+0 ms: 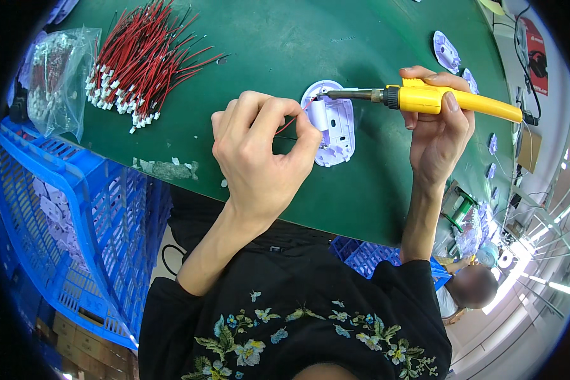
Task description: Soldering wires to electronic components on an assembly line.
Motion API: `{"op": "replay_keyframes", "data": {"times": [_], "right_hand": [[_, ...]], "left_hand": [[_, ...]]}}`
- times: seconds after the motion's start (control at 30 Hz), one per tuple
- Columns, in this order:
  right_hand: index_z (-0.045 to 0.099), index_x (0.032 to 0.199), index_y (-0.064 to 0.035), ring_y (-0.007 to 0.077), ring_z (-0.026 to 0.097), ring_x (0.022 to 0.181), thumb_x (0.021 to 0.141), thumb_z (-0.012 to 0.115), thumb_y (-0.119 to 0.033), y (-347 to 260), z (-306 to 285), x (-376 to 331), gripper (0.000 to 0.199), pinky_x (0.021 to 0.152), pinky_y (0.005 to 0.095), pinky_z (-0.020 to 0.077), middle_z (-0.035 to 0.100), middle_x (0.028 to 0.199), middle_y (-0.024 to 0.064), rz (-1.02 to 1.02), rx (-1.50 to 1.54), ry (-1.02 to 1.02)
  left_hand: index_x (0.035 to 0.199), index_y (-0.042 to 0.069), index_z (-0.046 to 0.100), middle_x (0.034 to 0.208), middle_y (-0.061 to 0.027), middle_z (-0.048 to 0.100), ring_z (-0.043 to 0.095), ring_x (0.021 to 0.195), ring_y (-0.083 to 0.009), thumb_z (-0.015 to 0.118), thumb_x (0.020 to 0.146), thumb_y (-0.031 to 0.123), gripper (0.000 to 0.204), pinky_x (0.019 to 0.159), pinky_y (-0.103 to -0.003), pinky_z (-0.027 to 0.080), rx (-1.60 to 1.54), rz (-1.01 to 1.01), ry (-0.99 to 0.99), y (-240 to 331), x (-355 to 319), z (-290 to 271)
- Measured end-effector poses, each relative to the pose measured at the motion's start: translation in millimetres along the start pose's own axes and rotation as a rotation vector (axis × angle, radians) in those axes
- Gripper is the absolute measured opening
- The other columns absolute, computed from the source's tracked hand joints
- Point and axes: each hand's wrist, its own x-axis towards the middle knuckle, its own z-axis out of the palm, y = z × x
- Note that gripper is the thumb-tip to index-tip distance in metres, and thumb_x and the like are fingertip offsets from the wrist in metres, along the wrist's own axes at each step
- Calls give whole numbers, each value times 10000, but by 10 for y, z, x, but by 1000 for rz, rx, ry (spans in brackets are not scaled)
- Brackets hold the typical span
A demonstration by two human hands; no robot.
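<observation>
My right hand (440, 123) is closed round a yellow soldering iron (449, 101). Its dark metal tip points left and reaches the upper part of a white plastic housing (342, 130) lying on the green table. A white cylindrical part (317, 116) sits inside the housing. My left hand (266, 136) is at the housing's left side, thumb and forefinger pinched on a thin red wire (286, 126). One end of this wire runs toward the iron's tip; whether it touches is too small to tell. A dark wire shows below the pinch.
Red and black wires with white connectors (142, 60) lie heaped at the far left, beside a clear plastic bag (60, 82). Blue crates (85, 209) stand left of the green table (266, 44). More white housings (446, 52) lie along the right. Another person (472, 288) sits beyond a green spool (463, 208).
</observation>
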Motion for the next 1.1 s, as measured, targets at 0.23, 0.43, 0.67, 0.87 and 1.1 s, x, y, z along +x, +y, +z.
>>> {"op": "replay_keyframes", "data": {"times": [0.23, 0.43, 0.67, 0.87, 1.1], "right_hand": [[573, 1075, 31, 186, 604, 677, 927, 559, -166, -2, 15, 1, 247, 551, 269, 507, 664, 1052, 303, -27, 0, -17], [574, 1074, 31, 192, 620, 696, 923, 573, -172, 10, 5, 2, 252, 544, 267, 510, 664, 1053, 304, -28, 10, -28], [573, 1074, 27, 193, 628, 714, 919, 585, -191, -14, 12, -17, 268, 549, 270, 511, 663, 1055, 301, -27, -24, -5], [559, 1090, 23, 210, 625, 714, 903, 584, -199, -90, -34, -44, 291, 551, 273, 503, 652, 1074, 310, -47, 6, -1], [536, 1134, -7, 195, 592, 706, 890, 574, -277, -283, -309, -200, 366, 545, 238, 476, 617, 1124, 312, -99, 18, 149]], "left_hand": [[769, 79, 653, 757, 1, 582, 536, 637, -143, 752, 683, 24, 142, 676, -308, 373, 20, -19, -36, 12, 9, -40], [770, 75, 651, 762, 2, 586, 527, 632, -142, 743, 684, 6, 143, 677, -304, 375, 22, -31, -30, 18, 8, -26], [726, 113, 613, 713, 21, 523, 520, 633, -156, 764, 672, 57, 170, 642, -334, 338, 12, -11, -7, 5, 6, 0], [744, 112, 618, 721, 21, 536, 527, 634, -154, 762, 681, 53, 168, 645, -335, 342, 22, -12, -10, 15, -1, 4], [781, 75, 653, 756, 6, 582, 518, 644, -140, 735, 693, 6, 138, 692, -306, 376, 20, -30, -46, 43, 18, -5]]}}
